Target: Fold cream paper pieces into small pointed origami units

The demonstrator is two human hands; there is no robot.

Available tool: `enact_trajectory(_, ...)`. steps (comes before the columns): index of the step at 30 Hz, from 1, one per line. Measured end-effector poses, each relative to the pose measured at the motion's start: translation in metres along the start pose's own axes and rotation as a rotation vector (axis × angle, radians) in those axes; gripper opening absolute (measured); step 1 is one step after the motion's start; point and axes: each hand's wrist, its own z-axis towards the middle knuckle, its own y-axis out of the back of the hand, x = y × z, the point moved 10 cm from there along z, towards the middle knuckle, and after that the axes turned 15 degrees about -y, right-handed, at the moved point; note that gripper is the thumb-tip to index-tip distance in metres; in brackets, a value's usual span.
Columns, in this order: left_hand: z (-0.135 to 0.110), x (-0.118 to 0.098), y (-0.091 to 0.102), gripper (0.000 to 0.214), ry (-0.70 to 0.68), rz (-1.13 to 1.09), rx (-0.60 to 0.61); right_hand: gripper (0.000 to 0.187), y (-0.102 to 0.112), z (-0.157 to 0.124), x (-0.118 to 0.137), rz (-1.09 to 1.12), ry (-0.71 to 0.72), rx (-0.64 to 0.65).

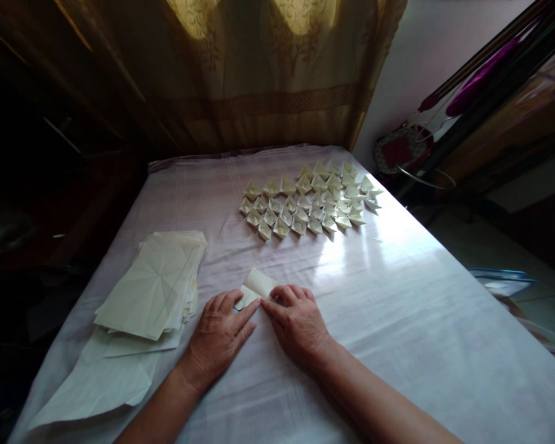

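A small folded sheet of pale paper (261, 282) lies on the table in front of me. At its left end my left hand (219, 330) holds it, fingers bent and a fingertip on the near edge. My right hand (300, 320) grips the right part, its fingers curled over the paper and its index finger pointing at the near edge. The two index fingertips almost meet there. My hands cover both ends of the paper. Farther back stand several small folded paper boats (300, 216), packed close together in rows.
On the left rests a stack of creased paper sheets (152, 280), with a longer loose sheet (97, 382) under it. A pale checked cloth (374, 370) covers the table. Behind hangs a gold curtain (259, 80). Past the right edge is a blue-rimmed object (502, 275).
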Motion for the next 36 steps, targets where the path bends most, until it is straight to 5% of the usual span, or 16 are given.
enact_trajectory(14,-0.022,0.011,0.009,0.037,-0.024,0.171,0.109,0.027,-0.002,-0.001,-0.001,-0.006,-0.005,0.017)
enact_trajectory(27,-0.001,-0.012,0.017,0.034,-0.175,0.172,0.113,0.033,-0.002,-0.005,0.018,-0.102,0.117,-0.001)
enact_trajectory(36,-0.002,-0.009,0.013,0.03,-0.192,0.148,0.113,0.028,0.005,-0.006,0.002,-0.046,0.057,0.001)
